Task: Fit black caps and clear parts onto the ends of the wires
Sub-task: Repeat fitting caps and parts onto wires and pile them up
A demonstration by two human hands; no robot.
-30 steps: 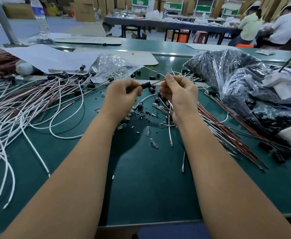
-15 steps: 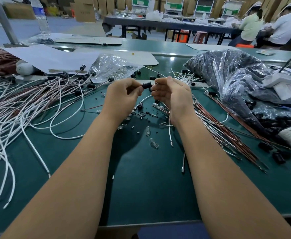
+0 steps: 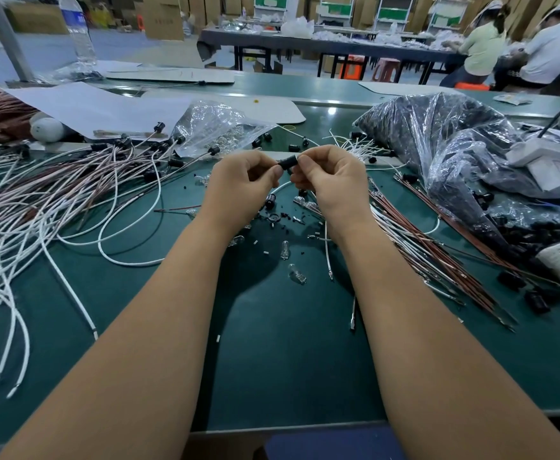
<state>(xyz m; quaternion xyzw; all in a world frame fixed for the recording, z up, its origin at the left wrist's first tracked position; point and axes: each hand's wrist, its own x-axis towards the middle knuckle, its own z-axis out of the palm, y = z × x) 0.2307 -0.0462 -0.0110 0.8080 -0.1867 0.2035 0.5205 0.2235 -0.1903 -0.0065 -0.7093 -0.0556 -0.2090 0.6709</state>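
Observation:
A small black cap (image 3: 288, 162) is held up over the middle of the green table. My left hand (image 3: 239, 190) pinches its left end and my right hand (image 3: 333, 182) pinches its right end, with the thumb against it. A white wire (image 3: 280, 186) runs down between the two hands. Whether its end is inside the cap is hidden by my fingers. Loose clear parts (image 3: 297, 273) and small black bits (image 3: 273, 218) lie on the table under my hands.
A heap of white and brown wires (image 3: 56, 200) with caps on their ends covers the left. Bare wires (image 3: 431, 247) fan out at the right. A clear bag (image 3: 215, 127) lies behind, a bag of black caps (image 3: 444, 137) at the right. Two people sit far back.
My right hand has slid left along the wire until its fingers meet the black cap. The bare stretch of wire between hand and cap is gone. The left hand has stayed put.

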